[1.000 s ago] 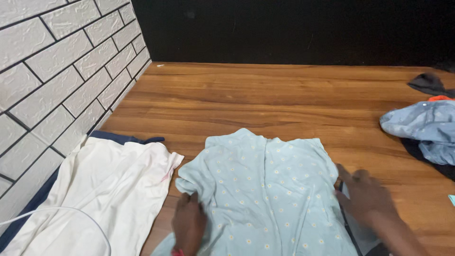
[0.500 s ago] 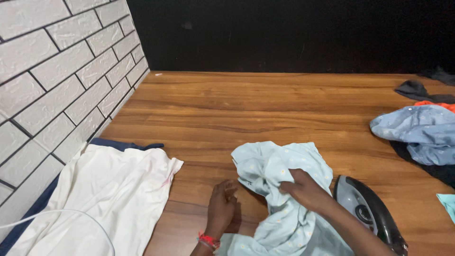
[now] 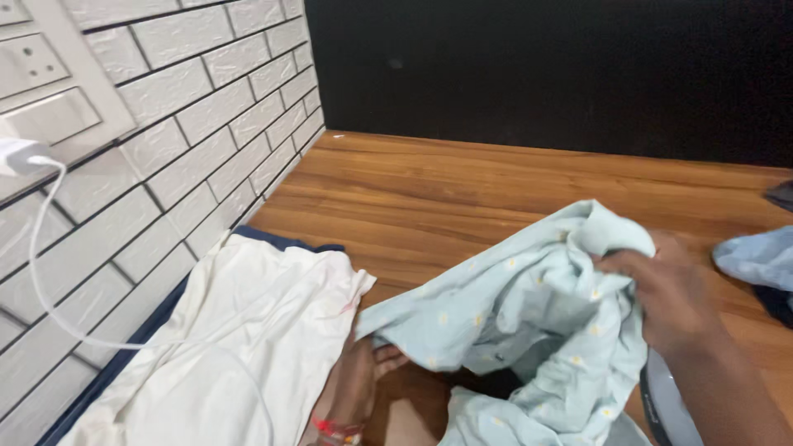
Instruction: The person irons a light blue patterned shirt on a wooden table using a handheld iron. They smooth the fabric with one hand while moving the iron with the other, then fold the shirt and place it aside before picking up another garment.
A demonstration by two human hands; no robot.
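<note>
While your right hand [image 3: 673, 301] pinches a bunched fold of the shirt [image 3: 529, 322], lifting it off the surface [image 3: 462, 190], your left hand [image 3: 363, 380] grips its lower edge beside the white cloth [image 3: 239, 347]. Hands well apart, both clamped on fabric. Shirt reads light, soft, limp; it sags between grips and likely slips if pinched thin. Judged best held at seams or collar. Iron [image 3: 665, 413] partly hidden under your right wrist.

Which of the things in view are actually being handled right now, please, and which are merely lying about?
In hand:
- pale blue dotted garment, gripped by the right hand
- left hand under its lower edge

Lying about:
- cream cloth
- iron
- blue clothes
- white cable
</note>
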